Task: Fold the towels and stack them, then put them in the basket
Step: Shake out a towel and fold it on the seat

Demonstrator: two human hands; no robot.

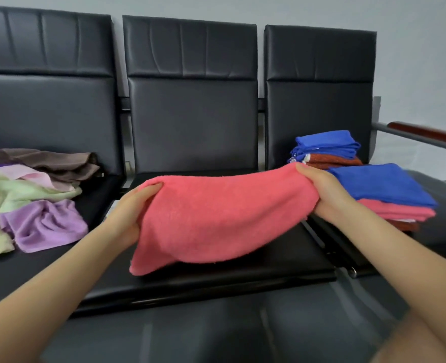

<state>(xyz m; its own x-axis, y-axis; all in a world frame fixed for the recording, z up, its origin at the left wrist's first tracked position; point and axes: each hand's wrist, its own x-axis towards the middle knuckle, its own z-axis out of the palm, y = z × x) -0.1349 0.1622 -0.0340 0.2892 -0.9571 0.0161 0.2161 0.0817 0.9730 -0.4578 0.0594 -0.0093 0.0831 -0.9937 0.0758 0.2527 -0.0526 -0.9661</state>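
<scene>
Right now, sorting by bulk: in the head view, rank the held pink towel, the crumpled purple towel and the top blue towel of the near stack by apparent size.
1. pink towel
2. blue towel, purple towel: look alike, unranked.

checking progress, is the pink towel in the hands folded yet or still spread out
Partly folded, not finished: the pink terry towel hangs doubled over between the left hand and right hand, held above the black padded seat.

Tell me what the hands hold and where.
Both grip the pink towel: left hand at its left end, right hand at its right end.
</scene>
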